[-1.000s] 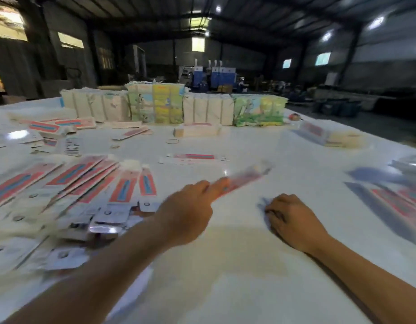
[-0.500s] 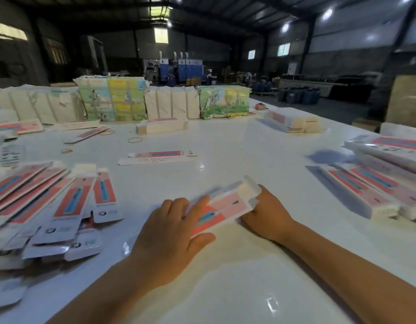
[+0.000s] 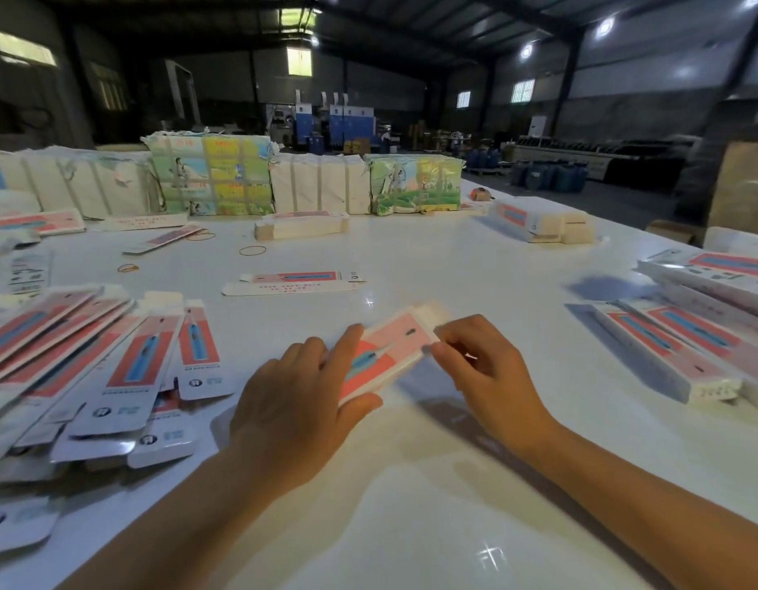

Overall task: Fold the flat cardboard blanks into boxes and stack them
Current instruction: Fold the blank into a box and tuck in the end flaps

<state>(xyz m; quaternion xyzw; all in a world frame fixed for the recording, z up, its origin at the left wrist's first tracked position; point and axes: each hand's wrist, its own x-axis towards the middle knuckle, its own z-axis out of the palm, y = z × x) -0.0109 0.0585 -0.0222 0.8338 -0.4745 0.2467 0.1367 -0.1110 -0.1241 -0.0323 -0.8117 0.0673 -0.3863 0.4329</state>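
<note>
A long pink, red and blue cardboard blank (image 3: 390, 347) is held just above the white table (image 3: 453, 483) at centre. My left hand (image 3: 300, 410) grips its near end, fingers over the top and thumb underneath. My right hand (image 3: 488, 372) pinches the far right edge near the white end flap. A fanned pile of flat blanks (image 3: 91, 359) lies to the left. Folded boxes (image 3: 688, 338) are stacked at the right edge.
One flat blank (image 3: 292, 282) lies alone mid-table. Rubber bands (image 3: 252, 250) are scattered behind it. A short stack of blanks (image 3: 302, 225), wrapped bundles (image 3: 211, 181) and more boxes (image 3: 539, 221) line the far side. Beyond is a dark warehouse floor.
The blank has come from my left fingertips into both hands. My right hand rose from the table and now pinches the blank's right edge.
</note>
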